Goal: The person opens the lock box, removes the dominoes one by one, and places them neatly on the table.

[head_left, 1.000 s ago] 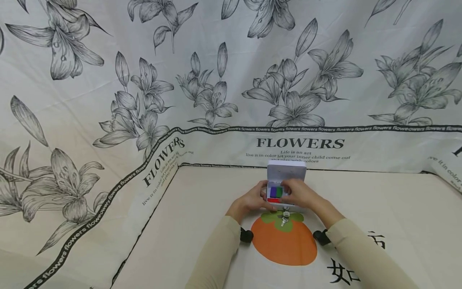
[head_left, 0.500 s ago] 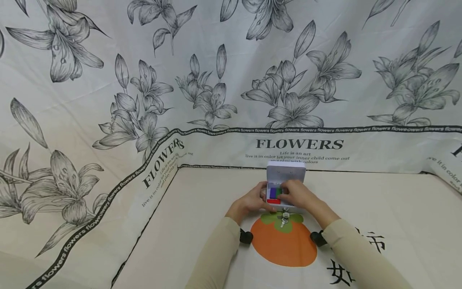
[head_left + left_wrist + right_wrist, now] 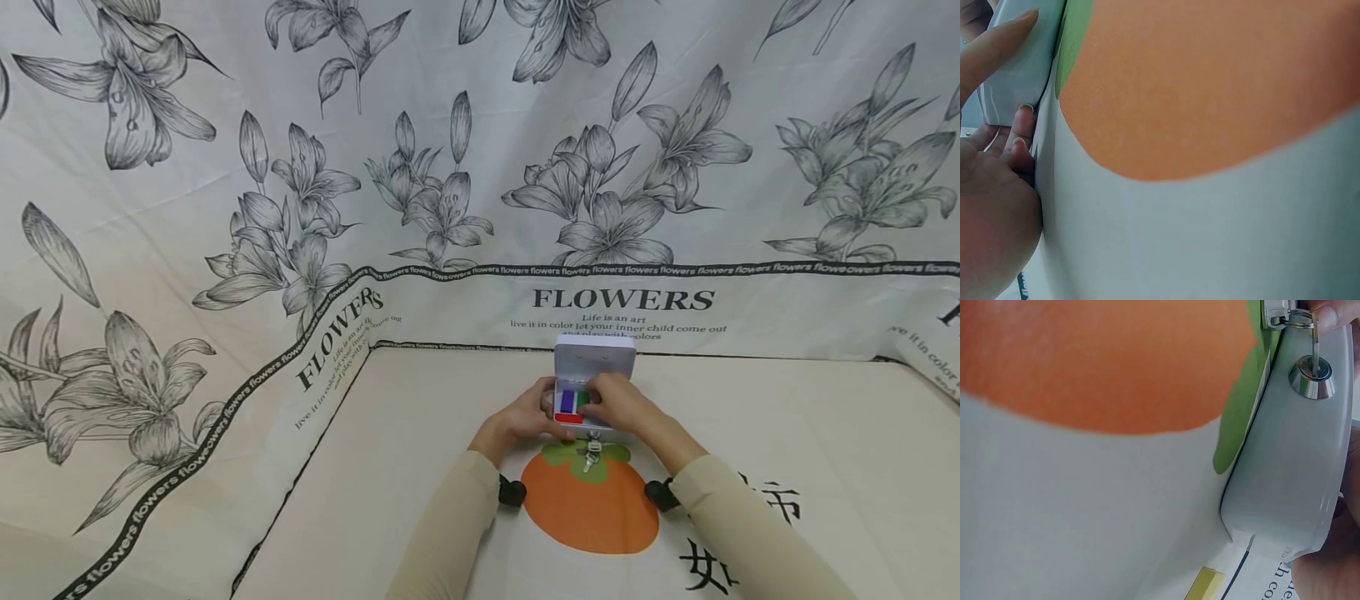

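A white metal cash box (image 3: 1285,450) stands at the back of the table with its lid (image 3: 592,357) raised. My left hand (image 3: 525,414) grips the box's left end, thumb along the front wall. Over the right half reaches my right hand (image 3: 621,404), its fingertips inside, pinching a green block (image 3: 582,400). Left of that stands a purple block (image 3: 567,402), with a narrow gap between them. A red block (image 3: 568,418) lies along the front wall. The box's lock (image 3: 1311,378) has a key in it, and a ring of keys (image 3: 592,457) hangs down in front.
A yellow block (image 3: 1205,584) lies on the cloth past the box's right end, as the right wrist view shows. Before the box the cloth bears a printed orange persimmon (image 3: 592,504). A flower-printed curtain (image 3: 450,304) rises close behind.
The green block has shifted slightly right with my right fingers, so a gap now shows beside the purple block. My left hand and the box have stayed in place.
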Motion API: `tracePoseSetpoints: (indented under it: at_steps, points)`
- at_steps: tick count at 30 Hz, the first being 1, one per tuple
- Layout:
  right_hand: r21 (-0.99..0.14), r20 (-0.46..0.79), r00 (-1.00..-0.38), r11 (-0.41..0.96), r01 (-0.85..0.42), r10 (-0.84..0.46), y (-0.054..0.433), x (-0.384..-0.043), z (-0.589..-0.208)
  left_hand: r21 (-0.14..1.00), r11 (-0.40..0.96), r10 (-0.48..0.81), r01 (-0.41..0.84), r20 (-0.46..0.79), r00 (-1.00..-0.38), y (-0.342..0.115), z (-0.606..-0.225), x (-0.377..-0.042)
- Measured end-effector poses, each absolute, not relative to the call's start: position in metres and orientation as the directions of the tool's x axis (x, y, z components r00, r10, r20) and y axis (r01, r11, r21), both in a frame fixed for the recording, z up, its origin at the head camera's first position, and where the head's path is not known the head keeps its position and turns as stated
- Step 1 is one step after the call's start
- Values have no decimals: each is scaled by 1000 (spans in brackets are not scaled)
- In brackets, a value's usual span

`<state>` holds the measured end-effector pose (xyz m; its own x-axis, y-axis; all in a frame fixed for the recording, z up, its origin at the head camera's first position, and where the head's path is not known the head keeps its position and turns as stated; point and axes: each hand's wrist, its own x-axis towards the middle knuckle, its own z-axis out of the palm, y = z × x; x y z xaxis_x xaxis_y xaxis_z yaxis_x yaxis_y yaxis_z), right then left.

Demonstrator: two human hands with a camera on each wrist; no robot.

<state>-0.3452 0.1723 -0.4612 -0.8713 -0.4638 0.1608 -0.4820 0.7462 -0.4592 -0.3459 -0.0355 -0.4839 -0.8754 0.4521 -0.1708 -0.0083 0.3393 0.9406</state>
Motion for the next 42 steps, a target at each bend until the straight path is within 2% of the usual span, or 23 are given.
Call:
tracePoseSetpoints:
  at_steps: [13,34,42]
  points:
    - [-451,168,-892,771,-449,-420,168,-345,-462,941,337,451,-10,-171,-876,-35,-484,-347]
    - [-460,95,-922,805,-375,-376,164,-343,-460,934,358,440,0,-169,-882,-36,-488,-351]
    - [-498,137,-903,760,-418,-407,169,-339,-460,935,354,444,6,-162,-881,-35,-489,-350]
